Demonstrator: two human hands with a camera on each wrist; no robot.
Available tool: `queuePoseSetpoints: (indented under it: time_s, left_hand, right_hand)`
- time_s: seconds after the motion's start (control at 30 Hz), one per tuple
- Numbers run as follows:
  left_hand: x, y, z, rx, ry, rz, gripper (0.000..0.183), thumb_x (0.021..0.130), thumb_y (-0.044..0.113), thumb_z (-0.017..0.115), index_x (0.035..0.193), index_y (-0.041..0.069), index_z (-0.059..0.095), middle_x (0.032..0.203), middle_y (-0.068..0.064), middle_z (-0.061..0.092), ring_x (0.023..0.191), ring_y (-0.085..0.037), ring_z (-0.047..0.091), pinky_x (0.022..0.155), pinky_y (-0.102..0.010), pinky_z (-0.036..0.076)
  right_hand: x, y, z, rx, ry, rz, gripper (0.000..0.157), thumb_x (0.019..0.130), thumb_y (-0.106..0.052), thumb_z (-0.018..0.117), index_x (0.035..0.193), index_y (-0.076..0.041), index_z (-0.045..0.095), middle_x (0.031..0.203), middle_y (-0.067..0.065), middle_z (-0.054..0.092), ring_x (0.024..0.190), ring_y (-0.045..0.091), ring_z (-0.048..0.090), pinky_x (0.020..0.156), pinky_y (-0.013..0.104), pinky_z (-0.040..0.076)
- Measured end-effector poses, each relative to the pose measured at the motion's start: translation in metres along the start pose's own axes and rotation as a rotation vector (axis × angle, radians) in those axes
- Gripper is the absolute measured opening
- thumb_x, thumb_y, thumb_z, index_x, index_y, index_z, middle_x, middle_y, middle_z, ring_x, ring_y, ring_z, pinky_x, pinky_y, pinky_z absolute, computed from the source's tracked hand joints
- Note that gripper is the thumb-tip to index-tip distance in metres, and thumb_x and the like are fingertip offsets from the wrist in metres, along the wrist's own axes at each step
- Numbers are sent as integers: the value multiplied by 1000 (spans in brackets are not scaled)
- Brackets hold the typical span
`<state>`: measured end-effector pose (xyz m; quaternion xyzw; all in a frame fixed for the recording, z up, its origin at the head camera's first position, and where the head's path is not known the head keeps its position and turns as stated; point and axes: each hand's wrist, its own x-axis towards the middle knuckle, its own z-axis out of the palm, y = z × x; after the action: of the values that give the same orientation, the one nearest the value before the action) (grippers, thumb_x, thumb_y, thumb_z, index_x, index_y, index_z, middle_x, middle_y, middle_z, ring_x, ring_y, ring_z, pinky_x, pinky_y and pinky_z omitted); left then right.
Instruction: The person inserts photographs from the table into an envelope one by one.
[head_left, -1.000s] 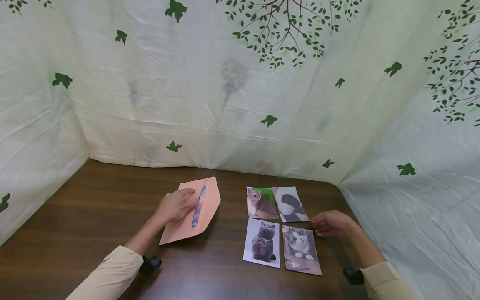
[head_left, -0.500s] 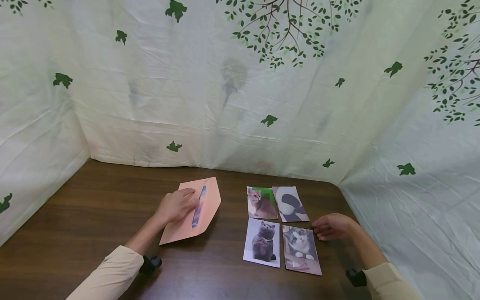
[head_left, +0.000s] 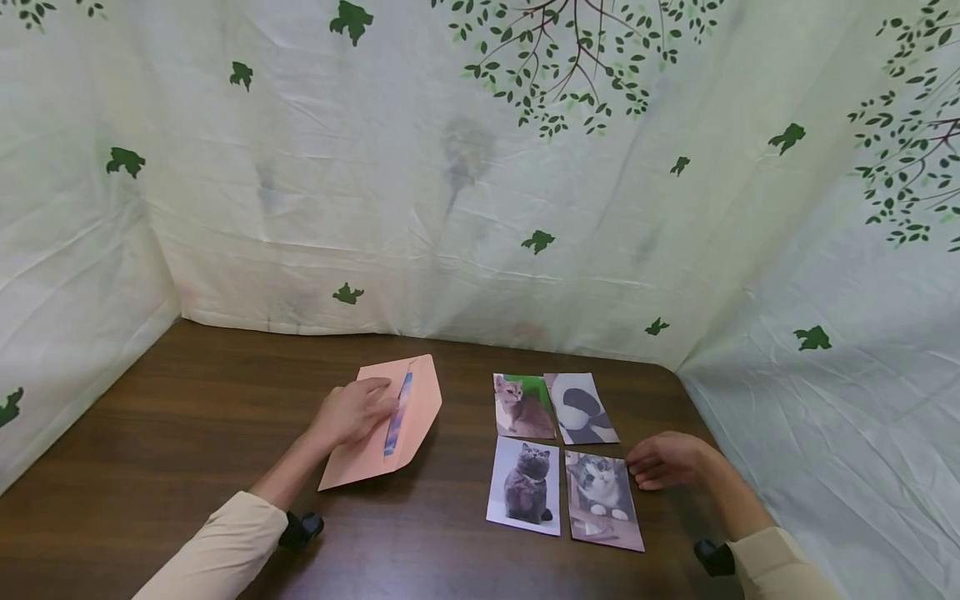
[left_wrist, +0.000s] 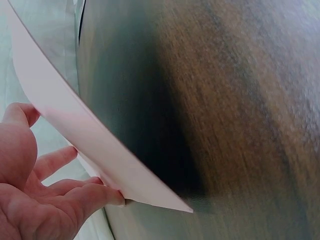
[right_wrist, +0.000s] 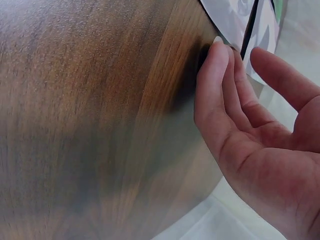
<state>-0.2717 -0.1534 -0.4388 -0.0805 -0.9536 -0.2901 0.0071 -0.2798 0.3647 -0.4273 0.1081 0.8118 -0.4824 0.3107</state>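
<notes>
My left hand (head_left: 356,415) grips a pink envelope (head_left: 352,465) on the left half of the table, its fingertips on the front beside the opening. A strip of a blue-purple printed card (head_left: 392,427) shows in that opening. In the left wrist view the envelope (left_wrist: 95,135) stands tilted, casting a dark shadow below. My right hand (head_left: 669,460) is beside a photo of a grey-and-white cat (head_left: 603,500), fingers loosely bent and holding nothing. In the right wrist view its fingertips (right_wrist: 218,44) are at the photo's edge; whether they touch it I cannot tell.
Several cat photos lie in a two-by-two group: a brown cat on green (head_left: 521,408), a curled cat (head_left: 581,408), a dark grey cat (head_left: 525,487) and the grey-and-white one. A leaf-patterned white cloth (head_left: 420,208) surrounds the brown table (head_left: 225,400).
My right hand has slid slightly toward me along the right side of the photos. The left hand, the envelope and the photos have stayed in place.
</notes>
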Motion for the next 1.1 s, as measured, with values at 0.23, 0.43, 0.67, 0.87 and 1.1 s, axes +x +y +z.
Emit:
queuePoseSetpoints:
  time_s: [0.23, 0.43, 0.67, 0.87, 1.1]
  left_hand:
    - [-1, 0, 0, 8, 3, 10, 53, 101, 36, 55, 141, 1, 58, 140, -25, 59, 126, -56, 53, 101, -62, 43]
    - [-1, -1, 3, 28, 14, 28, 52, 101, 35, 52, 140, 1, 58, 141, -23, 60, 125, -55, 54, 100, -62, 44]
    - [-1, 0, 2, 18, 12, 25, 52, 101, 34, 52, 140, 0, 58, 141, -24, 59, 125, -55, 54, 101, -62, 43]
    - [-1, 0, 3, 11, 18, 24, 51, 102, 33, 54, 140, -1, 58, 140, -25, 59, 126, -55, 54, 102, -62, 43]
    - [-1, 0, 4, 29, 16, 29, 51, 102, 33, 52, 140, -1, 58, 141, -25, 59, 126, -54, 54, 102, -62, 42]
  right_hand:
    - [0, 1, 3, 18, -6, 2, 24, 97, -9, 58, 110, 9, 69, 89, 10, 64, 77, 17, 64, 75, 31, 60]
    - [2, 2, 4, 15, -12, -10, 17, 94, -7, 62, 103, 6, 70, 84, 7, 63, 73, 15, 63, 71, 27, 59]
    - [5, 4, 5, 14, -2, -16, 14, 93, -7, 63, 100, 4, 69, 82, 6, 63, 71, 14, 63, 70, 27, 59]
    - [6, 3, 5, 15, -6, -22, 10, 94, -5, 62, 97, 2, 69, 80, 5, 63, 70, 14, 62, 69, 26, 58]
    - [6, 3, 5, 33, -26, -35, 7, 93, -4, 61, 94, -1, 67, 79, 4, 61, 70, 13, 62, 69, 26, 57]
